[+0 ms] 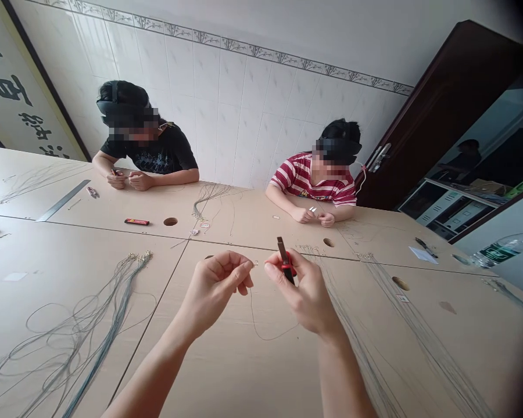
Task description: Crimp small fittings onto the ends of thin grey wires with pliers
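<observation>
My left hand (224, 277) is closed in a pinch on a thin grey wire (253, 316), and a tiny metallic piece (256, 263) shows at the fingertips. From there the wire hangs in a loose curve over the table and runs toward my right wrist. Wrapped in the fingers of my right hand (303, 290) is a red-and-black hand tool (285, 260) with a flat dark tip pointing up. Its exact kind is not clear. Only a small gap separates my two hands, both raised above the tabletop.
A wire bundle with metal ends (126, 290) lies left on the table (244, 383); more wires (422, 325) stretch along the right. Farther off are a red-and-black object (137, 222), a steel ruler (65, 200) and a plastic bottle (508, 248). Two people (146, 145) (318, 174) sit opposite.
</observation>
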Tool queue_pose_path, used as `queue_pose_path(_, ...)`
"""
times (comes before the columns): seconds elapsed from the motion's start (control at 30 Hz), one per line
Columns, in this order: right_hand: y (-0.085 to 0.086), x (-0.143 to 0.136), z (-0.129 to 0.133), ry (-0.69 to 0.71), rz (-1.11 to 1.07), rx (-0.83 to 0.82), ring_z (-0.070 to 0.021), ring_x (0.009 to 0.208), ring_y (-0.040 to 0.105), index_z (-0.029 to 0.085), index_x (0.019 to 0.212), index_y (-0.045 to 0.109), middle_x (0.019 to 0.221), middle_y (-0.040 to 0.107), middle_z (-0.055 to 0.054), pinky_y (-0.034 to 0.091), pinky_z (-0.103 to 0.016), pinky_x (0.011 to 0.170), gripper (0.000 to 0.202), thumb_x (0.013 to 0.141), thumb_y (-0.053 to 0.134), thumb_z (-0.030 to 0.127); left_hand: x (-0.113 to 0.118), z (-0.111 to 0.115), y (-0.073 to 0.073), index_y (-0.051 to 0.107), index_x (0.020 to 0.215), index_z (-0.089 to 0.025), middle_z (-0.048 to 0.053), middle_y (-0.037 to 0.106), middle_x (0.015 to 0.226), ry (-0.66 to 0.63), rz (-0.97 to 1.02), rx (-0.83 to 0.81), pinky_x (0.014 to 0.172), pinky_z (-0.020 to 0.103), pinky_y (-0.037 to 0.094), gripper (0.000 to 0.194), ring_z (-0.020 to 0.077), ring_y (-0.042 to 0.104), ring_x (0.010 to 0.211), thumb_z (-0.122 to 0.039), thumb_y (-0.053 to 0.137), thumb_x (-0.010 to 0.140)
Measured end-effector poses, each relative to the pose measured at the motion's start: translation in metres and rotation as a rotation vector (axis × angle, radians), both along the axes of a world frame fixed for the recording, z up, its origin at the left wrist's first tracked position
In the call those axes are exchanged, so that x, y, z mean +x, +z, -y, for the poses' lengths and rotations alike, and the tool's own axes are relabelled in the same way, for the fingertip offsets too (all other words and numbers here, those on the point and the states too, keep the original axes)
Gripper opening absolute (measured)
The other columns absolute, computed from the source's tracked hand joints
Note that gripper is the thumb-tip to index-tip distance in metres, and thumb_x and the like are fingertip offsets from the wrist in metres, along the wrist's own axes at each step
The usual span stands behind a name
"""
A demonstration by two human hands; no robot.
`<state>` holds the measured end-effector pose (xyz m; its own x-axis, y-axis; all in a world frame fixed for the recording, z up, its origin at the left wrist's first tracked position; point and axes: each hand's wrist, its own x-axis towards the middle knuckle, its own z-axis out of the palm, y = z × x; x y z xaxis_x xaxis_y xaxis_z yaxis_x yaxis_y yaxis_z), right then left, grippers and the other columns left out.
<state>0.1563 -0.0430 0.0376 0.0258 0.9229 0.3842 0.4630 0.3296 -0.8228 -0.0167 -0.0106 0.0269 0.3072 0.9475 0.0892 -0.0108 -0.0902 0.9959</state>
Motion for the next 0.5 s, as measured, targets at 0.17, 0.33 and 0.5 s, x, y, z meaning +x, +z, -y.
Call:
queue_pose_path(0.17, -0.012, -0.008, -0.005, 0.05, -0.098, -0.068, -0.0122, 0.068, 0.05, 0.02, 0.082, 0.058, 0.072, 0.057, 0.002, 0.039, -0.025, 0.066, 0.016, 0.091, 0.057, 0.033, -0.001, -0.003, -0.003, 0.065, 0.078, -0.017, -0.001, 0.065, 0.065, -0.011, -0.024, 0.016, 0.059, 0.022, 0.046, 0.023, 0.0098, 0.057, 0.06, -0.037, 0.061, 0.089)
queue_pose_path(0.33, -0.014, -0.008, -0.007, 0.058, -0.112, -0.07, -0.0125, 0.069, 0.051, 0.02, 0.083, 0.06, 0.075, 0.059, 0.002, 0.038, -0.026, 0.067, 0.014, 0.09, 0.058, 0.032, -0.001, -0.004, -0.004, 0.065, 0.079, -0.017, -0.001, 0.064, 0.066, -0.039, -0.048, 0.027, 0.059, 0.023, 0.045, 0.025, 0.0106, 0.056, 0.061, -0.039, 0.061, 0.089)
queue_pose_path(0.5, -0.012, -0.007, -0.005, 0.093, -0.097, -0.074, -0.013, 0.07, 0.051, 0.02, 0.079, 0.057, 0.074, 0.059, 0.001, 0.038, -0.027, 0.068, 0.015, 0.091, 0.056, 0.029, -0.001, -0.002, -0.003, 0.064, 0.08, -0.017, 0.0, 0.064, 0.068, -0.064, -0.061, 0.01, 0.06, 0.025, 0.045, 0.025, 0.0113, 0.057, 0.061, -0.039, 0.059, 0.09)
